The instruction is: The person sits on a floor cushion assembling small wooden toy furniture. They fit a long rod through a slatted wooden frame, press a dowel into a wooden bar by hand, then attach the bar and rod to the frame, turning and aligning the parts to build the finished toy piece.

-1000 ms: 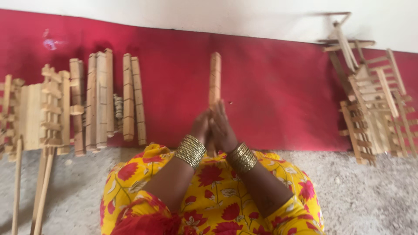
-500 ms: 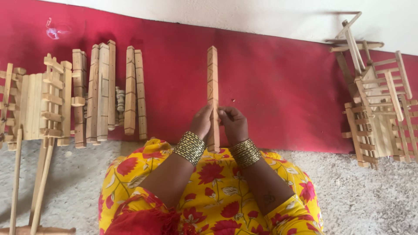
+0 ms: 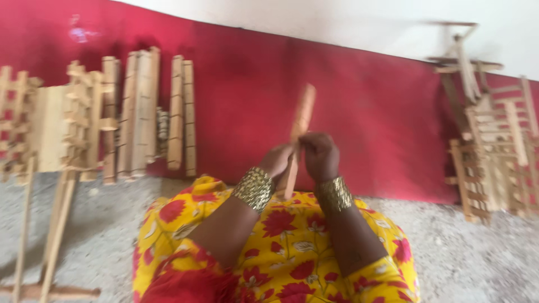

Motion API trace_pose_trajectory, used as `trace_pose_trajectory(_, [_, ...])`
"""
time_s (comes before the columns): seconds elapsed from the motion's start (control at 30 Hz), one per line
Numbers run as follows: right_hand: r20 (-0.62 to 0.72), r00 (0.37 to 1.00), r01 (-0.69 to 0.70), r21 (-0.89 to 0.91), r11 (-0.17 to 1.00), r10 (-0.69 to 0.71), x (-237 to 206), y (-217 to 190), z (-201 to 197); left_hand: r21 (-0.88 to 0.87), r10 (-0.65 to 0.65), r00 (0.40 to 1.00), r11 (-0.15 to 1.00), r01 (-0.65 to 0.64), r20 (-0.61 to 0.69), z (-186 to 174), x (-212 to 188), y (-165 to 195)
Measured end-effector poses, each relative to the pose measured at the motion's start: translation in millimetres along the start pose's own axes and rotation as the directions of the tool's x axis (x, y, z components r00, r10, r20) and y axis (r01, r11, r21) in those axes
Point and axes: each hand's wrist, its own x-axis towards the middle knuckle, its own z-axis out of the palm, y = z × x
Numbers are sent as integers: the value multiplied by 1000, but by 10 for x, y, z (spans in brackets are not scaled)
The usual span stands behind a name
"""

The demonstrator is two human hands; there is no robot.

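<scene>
the left hand [image 3: 278, 160] and the right hand [image 3: 320, 156] meet at the centre of the frame, fingers curled and pinching a pale wooden strip [image 3: 301, 120] between them. the strip stands tilted, its top leaning toward the upper right, its lower end hidden behind the hands above the yellow flowered cloth [image 3: 281, 252] at the bottom. each wrist carries a gold cuff. on the red mat [image 3: 241, 101], left of centre, lie finished-looking bundles of wooden strips [image 3: 140, 112], and further left a slatted wooden frame [image 3: 67, 118]. at the right edge sits a pile of ladder-like wooden frames [image 3: 494, 151]. judging by this, some pieces seem already made, while the strip in hand is still a single part, joined to nothing; motion blur hides finer detail.
</scene>
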Motion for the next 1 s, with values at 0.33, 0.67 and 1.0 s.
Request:
trace_pose_trajectory(0.33, [37, 997, -63, 13, 998, 63, -137, -410, -54, -738, -130, 912, 549, 394, 390, -279, -176, 213])
trace_pose_trajectory(0.67, [145, 916, -373, -36, 927, 374, 67, 283, -150, -716, -252, 765, 270, 643, 592, -134, -319, 225])
trace_pose_trajectory(1.0, [95, 918, -364, -186, 913, 385, -4, 660, 224, -883, -500, 802, 141, 448, 327, -305, -342, 424])
